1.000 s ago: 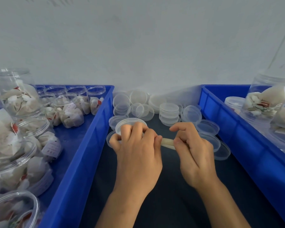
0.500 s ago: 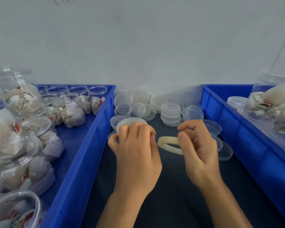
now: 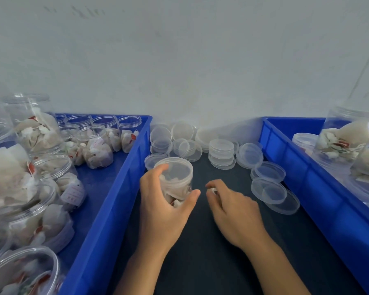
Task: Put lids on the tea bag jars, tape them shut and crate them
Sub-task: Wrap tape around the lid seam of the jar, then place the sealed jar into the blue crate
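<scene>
A round, clear plastic jar (image 3: 175, 179) with a smooth lid on top was gripped by the left hand (image 3: 164, 209), fingers and thumb curled round its side. It was held over the dark, flat mat (image 3: 200, 262), at about 11 o'clock from the right hand (image 3: 234, 211). Soft white tea bags were seen inside it. The right hand's fingers were curled just beside the jar; something small and pale was pinched there, but it was too blurred to tell what. Thin round lids (image 3: 222, 153) were piled at 12 o'clock. Shiny blue crates were seen at 9 o'clock (image 3: 119, 188) and 3 o'clock (image 3: 303, 177).
</scene>
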Available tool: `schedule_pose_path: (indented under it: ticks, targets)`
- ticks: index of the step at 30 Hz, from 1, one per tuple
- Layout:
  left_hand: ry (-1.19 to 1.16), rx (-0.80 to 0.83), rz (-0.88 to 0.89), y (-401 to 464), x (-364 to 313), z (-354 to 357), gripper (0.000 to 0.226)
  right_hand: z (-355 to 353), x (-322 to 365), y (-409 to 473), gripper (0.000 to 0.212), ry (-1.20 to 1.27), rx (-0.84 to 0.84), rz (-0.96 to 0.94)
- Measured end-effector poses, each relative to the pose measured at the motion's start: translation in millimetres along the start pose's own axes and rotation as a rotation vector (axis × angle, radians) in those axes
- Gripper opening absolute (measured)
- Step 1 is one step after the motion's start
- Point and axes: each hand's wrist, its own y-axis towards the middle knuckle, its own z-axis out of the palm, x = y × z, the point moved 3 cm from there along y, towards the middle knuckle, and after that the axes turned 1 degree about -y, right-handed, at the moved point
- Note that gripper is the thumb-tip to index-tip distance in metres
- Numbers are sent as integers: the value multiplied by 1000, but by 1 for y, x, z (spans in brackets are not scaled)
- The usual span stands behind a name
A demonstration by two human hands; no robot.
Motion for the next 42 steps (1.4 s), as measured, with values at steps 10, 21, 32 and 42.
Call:
schedule_pose_path:
  ticks: [10,21,32,42]
  targets:
    - [-32,-25,-17,4,3,-1,58,14,8,-2,28,83,154,-77]
    - [29,-73,19,6,2,6,58,-6,28,7,44,838,-63,19]
    - [-113,-37,7,1,2,0,58,-5,48,9,37,806,-18,-72]
    - [-124,37,-85,1,8,3,76,-10,61,17,54,529,39,-41]
